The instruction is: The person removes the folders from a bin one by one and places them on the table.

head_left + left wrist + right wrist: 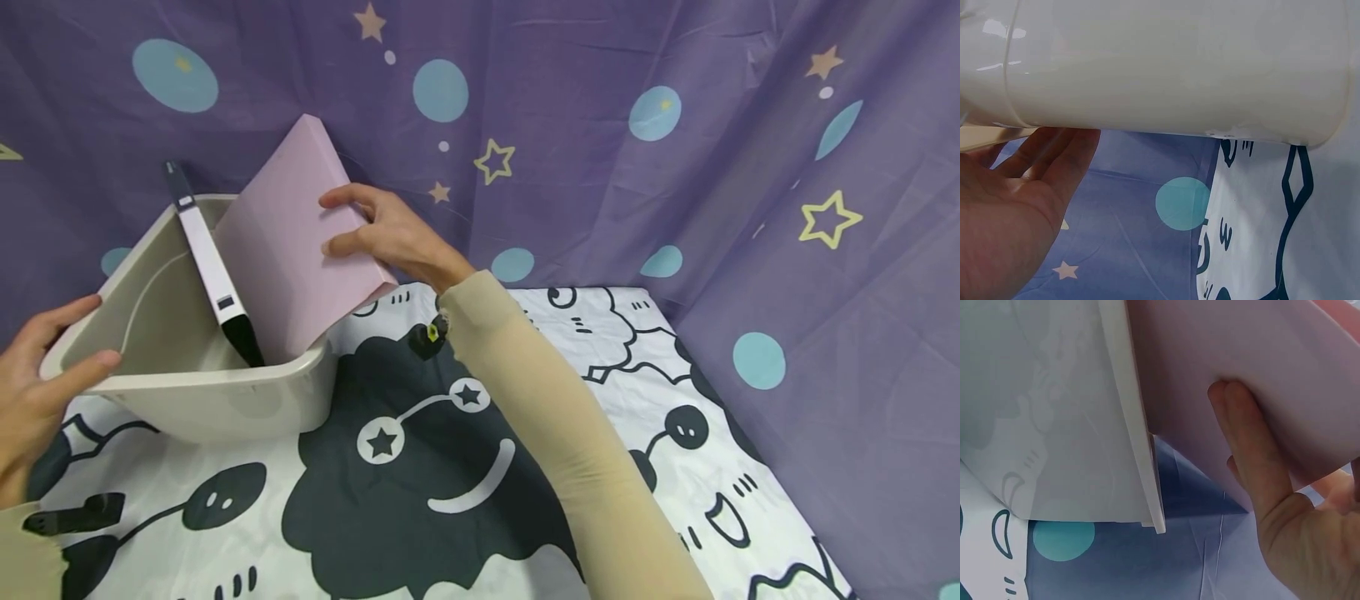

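An off-white plastic bin [225, 408] stands at the left. My left hand [45, 367] grips its left rim, thumb over the top; the left wrist view shows fingers [1060, 156] against the outside wall. My right hand [390, 233] holds a thick pink folder [285, 225] by its right edge, with fingers on both faces. The folder leans tilted, its lower left part inside the bin and its lower right corner beyond the right rim. Left of it in the bin, a slim folder with a white and black spine [206, 258] stands slanted, its top above the back rim.
A purple curtain [570, 150] with stars and blue spots hangs close behind the bin and along the right side. The surface below is covered by a white cloth [615, 333] with black cartoon sheep.
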`<state>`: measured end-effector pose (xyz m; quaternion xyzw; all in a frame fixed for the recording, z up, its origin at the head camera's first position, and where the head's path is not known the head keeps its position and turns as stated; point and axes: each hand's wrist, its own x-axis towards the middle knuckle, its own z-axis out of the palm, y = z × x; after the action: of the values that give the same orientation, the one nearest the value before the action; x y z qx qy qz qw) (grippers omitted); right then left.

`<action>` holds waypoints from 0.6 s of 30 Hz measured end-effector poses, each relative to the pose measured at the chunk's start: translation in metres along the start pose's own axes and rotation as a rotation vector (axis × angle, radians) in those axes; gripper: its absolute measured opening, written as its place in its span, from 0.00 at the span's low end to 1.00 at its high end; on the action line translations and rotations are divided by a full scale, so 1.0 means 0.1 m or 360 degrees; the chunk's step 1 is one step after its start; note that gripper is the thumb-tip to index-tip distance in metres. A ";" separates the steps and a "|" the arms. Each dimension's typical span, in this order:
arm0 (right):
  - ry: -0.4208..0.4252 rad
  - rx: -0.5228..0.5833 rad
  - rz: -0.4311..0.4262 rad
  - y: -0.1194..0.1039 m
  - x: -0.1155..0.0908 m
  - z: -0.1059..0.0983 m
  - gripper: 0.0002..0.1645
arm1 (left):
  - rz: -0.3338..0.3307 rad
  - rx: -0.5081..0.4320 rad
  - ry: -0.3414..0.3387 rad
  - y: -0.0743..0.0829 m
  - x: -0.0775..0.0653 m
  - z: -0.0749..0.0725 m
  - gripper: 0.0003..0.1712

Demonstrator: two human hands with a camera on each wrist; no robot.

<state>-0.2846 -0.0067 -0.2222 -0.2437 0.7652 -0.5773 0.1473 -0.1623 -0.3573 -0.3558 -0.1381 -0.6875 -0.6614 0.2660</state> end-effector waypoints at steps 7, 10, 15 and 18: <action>0.0000 0.0074 0.0026 0.00 0.00 0.00 0.32 | -0.0005 -0.0073 0.0024 0.03 0.00 0.03 0.39; 0.0003 0.0092 0.0020 0.00 -0.01 0.01 0.32 | -0.0019 -0.0107 0.0011 0.06 -0.01 0.06 0.39; -0.0001 0.0119 -0.0003 0.00 -0.02 0.00 0.32 | -0.0046 0.0186 0.0023 0.09 -0.03 0.07 0.41; -0.0007 0.0158 -0.0024 0.00 -0.03 0.00 0.32 | -0.0066 0.0365 0.0029 0.10 -0.03 0.07 0.42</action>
<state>-0.2821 -0.0051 -0.2222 -0.2433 0.7334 -0.6151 0.1564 -0.1560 -0.3493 -0.3492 -0.0866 -0.7589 -0.5850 0.2726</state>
